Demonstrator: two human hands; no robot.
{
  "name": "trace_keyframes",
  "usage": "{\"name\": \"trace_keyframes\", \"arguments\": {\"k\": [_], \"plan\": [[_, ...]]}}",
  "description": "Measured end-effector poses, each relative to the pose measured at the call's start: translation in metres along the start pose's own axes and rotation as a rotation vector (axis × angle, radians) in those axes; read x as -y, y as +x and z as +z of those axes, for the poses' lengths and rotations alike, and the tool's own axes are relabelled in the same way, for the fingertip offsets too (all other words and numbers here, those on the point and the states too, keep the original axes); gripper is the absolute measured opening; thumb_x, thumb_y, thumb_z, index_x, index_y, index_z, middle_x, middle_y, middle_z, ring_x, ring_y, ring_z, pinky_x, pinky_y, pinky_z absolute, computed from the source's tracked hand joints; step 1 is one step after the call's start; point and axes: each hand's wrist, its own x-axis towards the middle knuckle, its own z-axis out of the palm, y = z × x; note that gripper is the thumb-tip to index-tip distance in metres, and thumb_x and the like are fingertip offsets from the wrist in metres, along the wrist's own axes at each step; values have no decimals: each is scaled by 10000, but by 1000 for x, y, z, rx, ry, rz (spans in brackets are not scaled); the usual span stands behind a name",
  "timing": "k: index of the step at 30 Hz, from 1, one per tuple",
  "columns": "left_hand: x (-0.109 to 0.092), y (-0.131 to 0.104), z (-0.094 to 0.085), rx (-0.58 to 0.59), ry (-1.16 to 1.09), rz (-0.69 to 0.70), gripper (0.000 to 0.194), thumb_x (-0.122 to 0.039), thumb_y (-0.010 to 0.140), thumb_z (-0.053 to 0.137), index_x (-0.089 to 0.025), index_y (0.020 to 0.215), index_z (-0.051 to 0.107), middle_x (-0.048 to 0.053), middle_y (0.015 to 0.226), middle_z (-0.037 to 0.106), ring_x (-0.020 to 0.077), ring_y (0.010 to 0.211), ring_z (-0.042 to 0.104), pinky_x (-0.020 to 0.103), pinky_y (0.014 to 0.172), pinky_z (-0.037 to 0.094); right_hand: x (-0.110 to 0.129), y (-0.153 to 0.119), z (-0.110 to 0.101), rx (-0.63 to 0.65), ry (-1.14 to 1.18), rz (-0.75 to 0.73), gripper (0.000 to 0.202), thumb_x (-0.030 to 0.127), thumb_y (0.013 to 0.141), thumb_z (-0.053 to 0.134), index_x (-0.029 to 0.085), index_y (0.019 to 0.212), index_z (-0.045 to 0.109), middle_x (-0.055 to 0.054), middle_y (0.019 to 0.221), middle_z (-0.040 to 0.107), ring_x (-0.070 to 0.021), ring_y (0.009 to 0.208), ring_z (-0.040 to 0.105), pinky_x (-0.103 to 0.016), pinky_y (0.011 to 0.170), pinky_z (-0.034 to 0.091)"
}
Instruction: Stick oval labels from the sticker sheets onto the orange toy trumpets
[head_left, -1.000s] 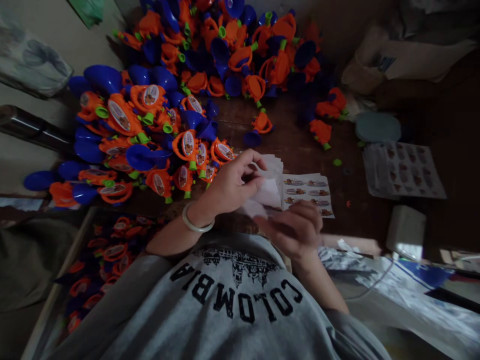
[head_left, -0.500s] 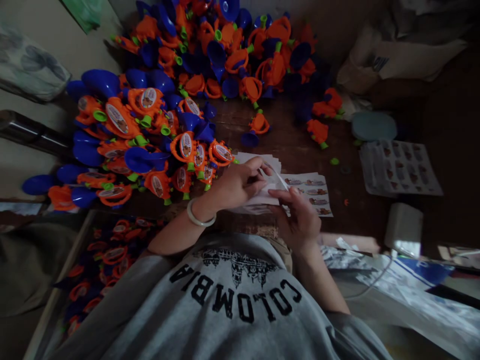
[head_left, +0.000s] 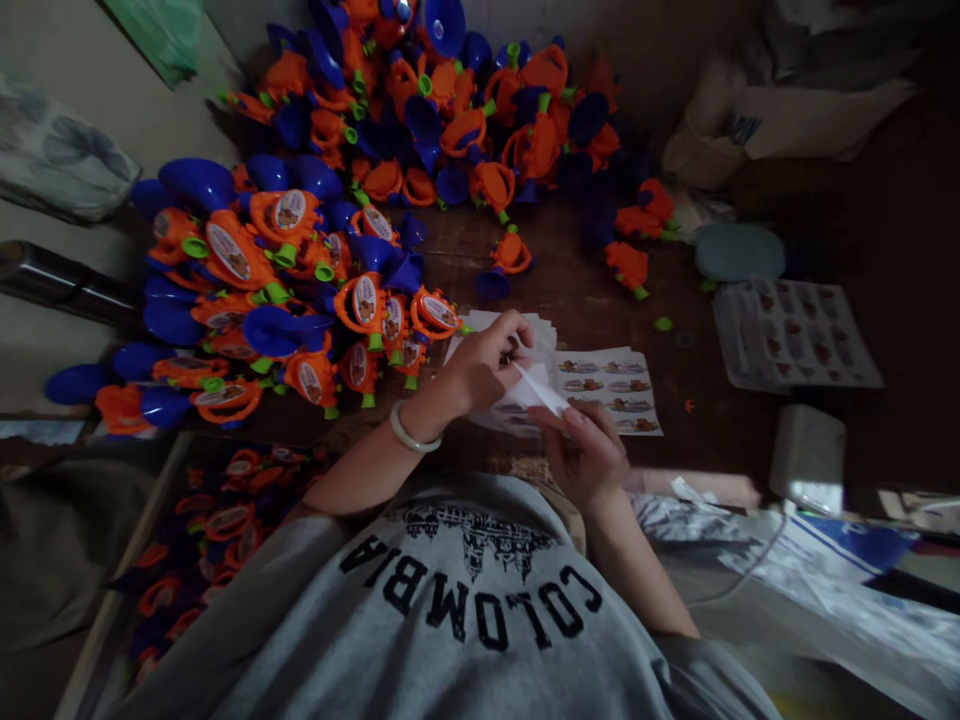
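Observation:
My left hand [head_left: 480,370], with a pale bangle on the wrist, pinches one end of a white paper strip [head_left: 541,390] over a stack of sticker sheets [head_left: 611,390] on the dark wooden table [head_left: 570,290]. My right hand [head_left: 589,450] grips the strip's other end from below. To the left lies a big pile of orange and blue toy horns [head_left: 300,270], many with oval stickers on them.
More orange and blue horns [head_left: 465,110] are heaped at the back. At right lie another sticker sheet [head_left: 795,335], a round pale lid [head_left: 739,252] and a small white box [head_left: 806,450]. A tray of horns [head_left: 217,520] sits low left.
Both hands have come together on the white strip and pulled it taut between them. The right hand rose from a blurred low position to meet the left.

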Motion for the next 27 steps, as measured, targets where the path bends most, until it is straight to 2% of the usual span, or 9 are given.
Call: {"name": "trace_keyframes", "arguments": {"k": [6,9,12,15,17,19,22,24,27], "plan": [[23,49,18,23,449,126,167,-107,950,577,-224,1066,607,17,925,715,170,808,657,288,743,454,11,-19,-11,7,106,-143,226,196,952,675,369,1094,703,61,809,719,-140,704,652,-301,683,581],[38,75,32,161,675,273,213,-108,1023,500,-186,1142,660,105,1119,762,240,1071,701,362,901,510,-4,-13,-14,-58,110,-46,407,162,917,698,400,1248,683,44,851,733,-164,738,660,-321,704,573],[44,74,44,187,823,378,262,-100,1037,479,-138,1177,697,188,1402,686,318,1396,582,480,1114,478,-56,0,-15,-224,31,120,752,177,876,755,343,1546,456,-11,957,759,-203,806,703,-364,752,585],[43,40,53,184,858,334,301,-109,1038,476,-115,1243,696,208,1468,648,335,1462,538,510,1167,479,-134,15,-16,-248,-97,290,921,338,889,753,270,1648,236,-154,1247,710,-288,1026,727,-460,820,615],[44,13,59,263,839,262,326,-186,1058,480,-128,1306,683,195,1513,626,368,1495,511,577,1199,465,-186,26,-13,-170,-163,363,1024,392,863,746,217,1663,131,-253,1523,536,-343,1212,682,-577,974,595],[49,-6,61,323,821,141,467,-369,1055,544,-166,1474,586,203,1652,485,445,1581,379,754,1221,362,-226,37,-4,-47,-229,447,1129,387,800,770,111,1652,82,-326,1680,302,-407,1501,474,-642,1158,484],[64,-13,59,375,807,-16,734,-518,1007,609,-196,1632,397,206,1773,239,473,1657,171,868,1220,185,-259,54,14,106,-277,546,1119,300,769,772,32,1635,117,-344,1739,155,-406,1670,159,-648,1312,280],[73,-9,54,382,806,-53,776,-523,999,622,-200,1653,358,188,1792,178,442,1675,110,839,1256,92,-266,62,24,172,-275,595,1037,231,795,726,40,1637,152,-327,1751,160,-378,1681,143,-635,1338,221],[83,-1,47,376,797,-36,755,-489,1002,627,-221,1655,359,167,1794,182,413,1683,96,798,1284,42,-269,67,26,189,-255,642,890,179,877,600,61,1651,177,-306,1744,210,-342,1667,213,-589,1311,322]]}}
